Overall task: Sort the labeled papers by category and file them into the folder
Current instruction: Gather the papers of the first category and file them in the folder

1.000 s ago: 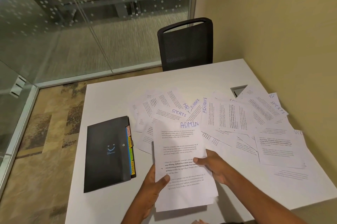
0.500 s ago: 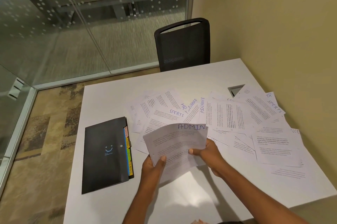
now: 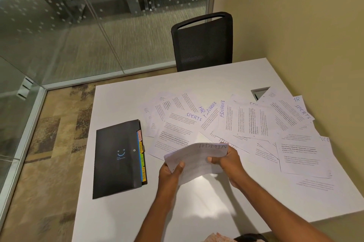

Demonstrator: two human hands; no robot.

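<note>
The black folder [image 3: 118,159] lies closed by the left edge of the table [image 3: 122,212], to the left of both hands, its long axis running from near edge to far edge and its coloured tabs [image 3: 142,155] facing them; the left hand [image 3: 170,172] is the nearer. Both hands hold the paper headed ADMIN [image 3: 197,161] just above the table. The left hand pinches its lower left corner, thumb on top, and the right hand [image 3: 226,161] curls round its right edge.

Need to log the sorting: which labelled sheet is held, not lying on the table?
The ADMIN sheet: the left hand and right hand grip it above the table, while the other sheets lie spread on it.
</note>
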